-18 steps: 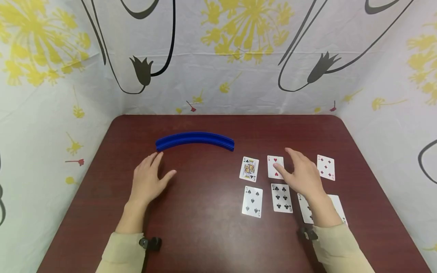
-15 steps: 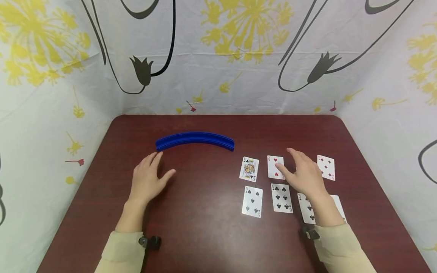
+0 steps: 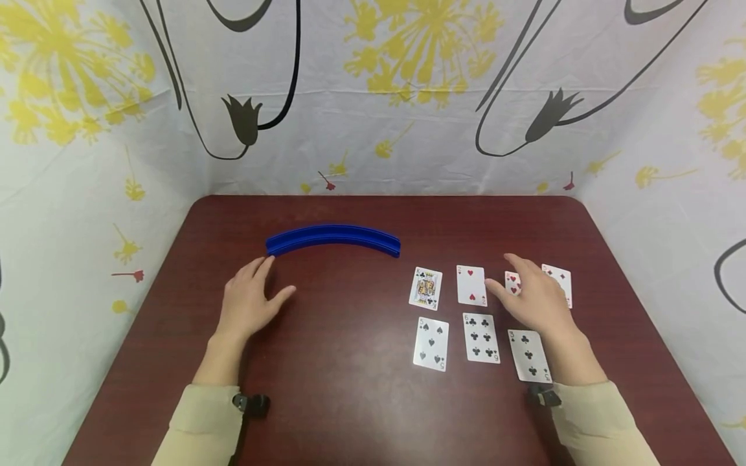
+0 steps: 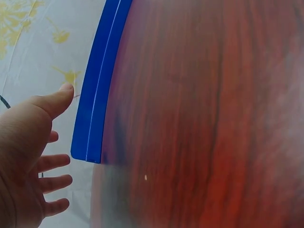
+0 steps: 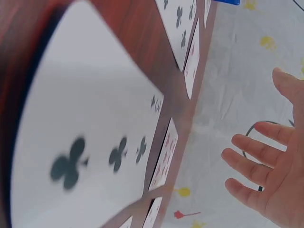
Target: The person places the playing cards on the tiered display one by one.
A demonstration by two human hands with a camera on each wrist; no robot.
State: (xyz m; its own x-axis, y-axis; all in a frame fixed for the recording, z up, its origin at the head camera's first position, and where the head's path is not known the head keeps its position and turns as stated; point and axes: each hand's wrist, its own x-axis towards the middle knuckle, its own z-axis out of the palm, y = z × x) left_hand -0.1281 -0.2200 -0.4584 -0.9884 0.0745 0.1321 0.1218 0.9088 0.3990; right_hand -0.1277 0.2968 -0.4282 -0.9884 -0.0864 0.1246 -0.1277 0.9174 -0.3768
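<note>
My left hand (image 3: 250, 301) hovers with fingers spread near the left end of a curved blue card holder (image 3: 333, 237); in the left wrist view its thumb is close to the holder (image 4: 97, 95). My right hand (image 3: 533, 294) is held over the cards, fingers relaxed and holding nothing. It partly covers a hearts card (image 3: 512, 282) and a diamonds card (image 3: 558, 277). Left of it lie the two of hearts (image 3: 471, 285) and king of clubs (image 3: 425, 288). In the nearer row are the five of spades (image 3: 431, 344), six of clubs (image 3: 481, 338) and three of clubs (image 3: 529, 356).
All this is on a dark red-brown wooden table (image 3: 350, 388). White patterned cloth (image 3: 373, 129) hangs behind and at both sides. Cameras (image 3: 254, 406) are strapped to both wrists.
My right hand has moved right, uncovering the two of hearts and the three of clubs; its forearm now hides the card right of the three. My left hand has shifted slightly left.
</note>
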